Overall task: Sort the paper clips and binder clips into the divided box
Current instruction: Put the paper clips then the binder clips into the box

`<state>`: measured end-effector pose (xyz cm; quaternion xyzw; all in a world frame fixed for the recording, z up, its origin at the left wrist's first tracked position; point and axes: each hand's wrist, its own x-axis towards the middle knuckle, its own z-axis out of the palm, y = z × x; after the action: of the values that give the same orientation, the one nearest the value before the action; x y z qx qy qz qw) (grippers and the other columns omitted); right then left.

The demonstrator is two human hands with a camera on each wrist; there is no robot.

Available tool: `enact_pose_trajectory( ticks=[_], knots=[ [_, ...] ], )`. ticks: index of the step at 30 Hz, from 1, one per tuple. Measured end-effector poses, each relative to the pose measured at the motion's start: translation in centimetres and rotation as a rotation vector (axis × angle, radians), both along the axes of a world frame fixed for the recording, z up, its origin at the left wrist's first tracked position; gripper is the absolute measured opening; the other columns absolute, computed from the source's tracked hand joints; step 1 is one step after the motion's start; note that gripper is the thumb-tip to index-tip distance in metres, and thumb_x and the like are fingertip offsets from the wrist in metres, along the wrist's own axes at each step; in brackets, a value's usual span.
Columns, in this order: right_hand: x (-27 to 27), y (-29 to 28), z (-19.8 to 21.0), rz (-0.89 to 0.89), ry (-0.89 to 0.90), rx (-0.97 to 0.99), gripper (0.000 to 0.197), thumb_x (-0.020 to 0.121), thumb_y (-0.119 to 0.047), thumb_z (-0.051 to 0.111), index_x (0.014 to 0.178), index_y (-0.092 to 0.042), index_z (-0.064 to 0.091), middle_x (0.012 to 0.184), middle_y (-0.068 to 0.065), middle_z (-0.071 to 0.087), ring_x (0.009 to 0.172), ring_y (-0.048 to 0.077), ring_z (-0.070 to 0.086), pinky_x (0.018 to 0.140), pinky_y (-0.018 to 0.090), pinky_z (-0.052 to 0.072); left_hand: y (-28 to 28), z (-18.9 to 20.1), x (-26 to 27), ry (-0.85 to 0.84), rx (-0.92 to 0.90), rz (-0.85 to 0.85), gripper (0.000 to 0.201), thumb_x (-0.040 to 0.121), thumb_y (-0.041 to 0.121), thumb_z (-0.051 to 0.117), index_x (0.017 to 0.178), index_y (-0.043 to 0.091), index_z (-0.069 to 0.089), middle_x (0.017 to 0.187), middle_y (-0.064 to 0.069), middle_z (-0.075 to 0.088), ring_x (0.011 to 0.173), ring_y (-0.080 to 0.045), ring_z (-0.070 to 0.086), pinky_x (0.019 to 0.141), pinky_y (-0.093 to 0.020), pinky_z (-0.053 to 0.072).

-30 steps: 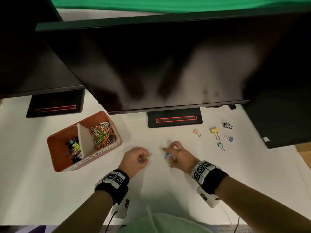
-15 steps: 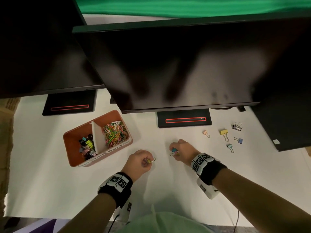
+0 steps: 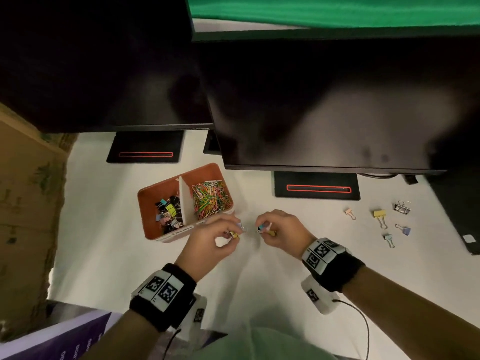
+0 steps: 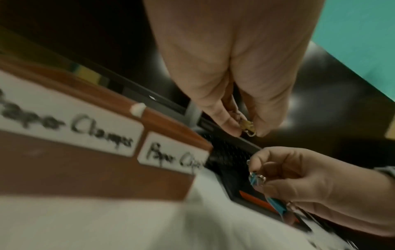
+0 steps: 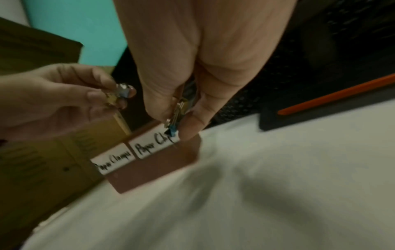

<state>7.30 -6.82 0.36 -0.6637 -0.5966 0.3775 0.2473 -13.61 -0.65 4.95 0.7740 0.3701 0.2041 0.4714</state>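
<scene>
A white tabletop (image 3: 124, 255) was observed, covered in a slightly creased white sheet. Two dark monitors (image 3: 324, 105) were seen standing at the far side, the left one (image 3: 98, 63) partly overlapped by the right. Under each, a black stand base (image 3: 145, 146) with a red-outlined slot was noted; the second base (image 3: 317, 188) was seen under the right monitor. A green backdrop (image 3: 337, 9) was recorded behind the monitors. Brown cardboard (image 3: 28, 203) was seen past the left edge of the tabletop. A purple and white printed sheet (image 3: 52, 341) was noted at the near left corner. A black cable (image 3: 363, 326) was seen trailing at the near right.
</scene>
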Motion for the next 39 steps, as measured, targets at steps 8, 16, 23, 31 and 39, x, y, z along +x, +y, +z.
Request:
enact_pose_trajectory(
  ticks=[8,16,23,31,39],
  knots=[
    [-11.9,9.1,5.4,0.202,0.147,0.15,0.024,0.082,-0.011,0.065,0.104,-0.021,0.062,0.099,0.002,0.054,0.084,0.013,0.054,0.079,0.019,0.046,6.6,0.3,-9.3,0.119,-0.044,0.437,0.026,0.08,0.0,0.066,0.089,0.025,0.064,0.096,0.005,0.066,0.086,-0.001,0.062,0.081,-0.017,0.051],
    [-15.1,11.2,5.2,0.167,0.171,-0.006,0.033,0.09,-0.019,0.058,0.122,-0.019,0.052,0.121,0.007,0.059,0.099,0.018,0.064,0.087,0.032,0.054,9.3,1.9,-9.4,0.155,-0.155,0.377,0.053,0.083,-0.018,0.04,0.124,0.013,0.052,0.115,0.004,0.056,0.106,-0.008,0.054,0.081,-0.004,0.044],
    [-3.8,4.2,3.7,0.002,0.134,0.038,0.019,0.088,-0.009,0.057,0.104,-0.016,0.065,0.103,0.003,0.062,0.073,0.004,0.054,0.066,0.003,0.041,5.8,2.9,-1.8,0.047,0.055,0.237,0.029,0.089,0.004,0.053,0.103,0.028,0.061,0.11,0.007,0.059,0.098,0.005,0.056,0.086,-0.016,0.047],
    [13.5,-7.9,0.6,-0.495,-0.381,-0.197,0.046,0.079,-0.028,0.068,0.122,-0.025,0.053,0.122,0.005,0.047,0.112,0.025,0.047,0.098,0.034,0.039,-0.7,-1.2,13.7,0.115,0.105,-0.296,0.038,0.086,0.009,0.056,0.116,0.031,0.054,0.126,0.011,0.046,0.114,-0.003,0.048,0.097,-0.026,0.043],
    [21.8,-14.3,-1.6,-0.403,-0.468,-0.438,0.052,0.079,-0.044,0.065,0.127,-0.036,0.046,0.144,0.004,0.029,0.132,0.027,0.029,0.109,0.042,0.033,-4.6,-6.1,27.4,0.457,0.174,-0.637,0.054,0.088,0.013,0.049,0.137,0.033,0.036,0.153,0.006,0.019,0.139,-0.017,0.023,0.114,-0.025,0.018]
  ],
)
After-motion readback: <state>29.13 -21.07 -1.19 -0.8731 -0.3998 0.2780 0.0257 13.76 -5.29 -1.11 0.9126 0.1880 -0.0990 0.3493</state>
